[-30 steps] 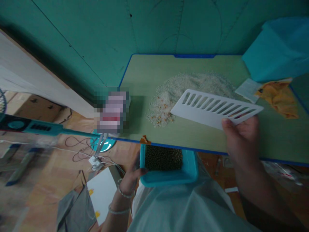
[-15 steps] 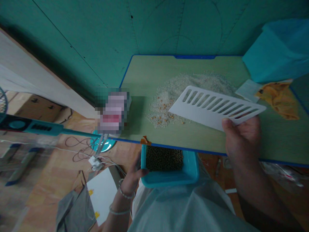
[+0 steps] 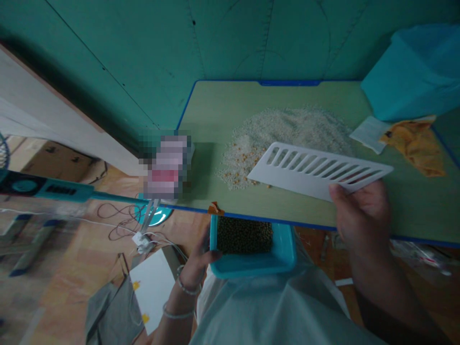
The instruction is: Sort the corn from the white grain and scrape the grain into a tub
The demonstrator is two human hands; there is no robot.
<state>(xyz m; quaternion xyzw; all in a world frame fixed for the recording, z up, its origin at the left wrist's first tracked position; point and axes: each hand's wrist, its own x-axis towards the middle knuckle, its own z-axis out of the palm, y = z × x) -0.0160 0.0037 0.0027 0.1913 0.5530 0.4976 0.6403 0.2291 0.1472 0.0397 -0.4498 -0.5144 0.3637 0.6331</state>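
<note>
The right hand point(image 3: 362, 215) clamps a white slotted plastic plate point(image 3: 298, 182). The left hand point(image 3: 199, 262) grips a rectangular teal plastic tub point(image 3: 253, 266), seemingly steadying it.

A flat white slotted plate point(image 3: 305, 183), its slots slanting in one row, overlaps the near side of a broad, pale heap of grains point(image 3: 298, 124). Yellow-orange kernels point(image 3: 245, 157) dot the heap's left end. Nearer, a turquoise rectangular tub point(image 3: 258, 265) holds small, dark beans point(image 3: 244, 235) massed toward its left.
</note>
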